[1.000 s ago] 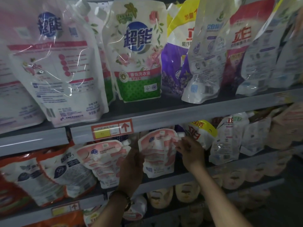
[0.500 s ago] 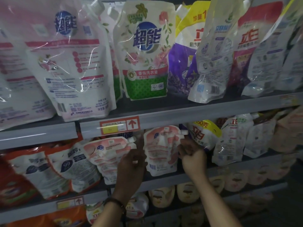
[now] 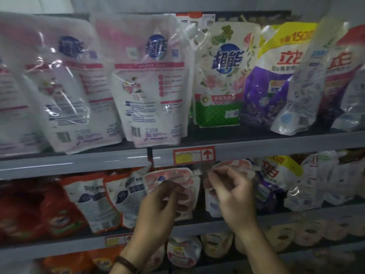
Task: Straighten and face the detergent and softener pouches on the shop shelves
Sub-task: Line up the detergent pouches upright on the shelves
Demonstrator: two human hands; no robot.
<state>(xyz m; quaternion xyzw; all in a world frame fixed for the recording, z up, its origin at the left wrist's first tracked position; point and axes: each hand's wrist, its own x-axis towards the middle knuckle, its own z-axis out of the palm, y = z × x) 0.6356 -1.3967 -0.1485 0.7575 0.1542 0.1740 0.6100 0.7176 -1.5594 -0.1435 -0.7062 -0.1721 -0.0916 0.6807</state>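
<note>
While the 超能 pouch (image 3: 221, 80) and 立白 pouch (image 3: 276, 80) stand above, our left hand (image 3: 164, 206) and right hand (image 3: 235, 198) curl over two pink pouches (image 3: 177, 176) on the middle shelf (image 3: 300, 216); whether they grip, we cannot tell.

A single wide-angle view, worn on the person's head, faces the shop shelves almost square-on and tips slightly downward. It stands close. The pouches (image 3: 219, 76) on the upper shelf (image 3: 276, 147) fill the top half, and that shelf's front edge, with its red price tag (image 3: 193, 156), crosses just below mid-frame. The middle shelf (image 3: 306, 214) runs across the lower third, with a dim lower row (image 3: 183, 252) beneath. A strip of pale wall (image 3: 197, 4) shows along the top. The left hand (image 3: 158, 206) and right hand (image 3: 233, 194) rise from the bottom edge near the centre. Shelf edges slope up to the right, and the left side is blurred.
</note>
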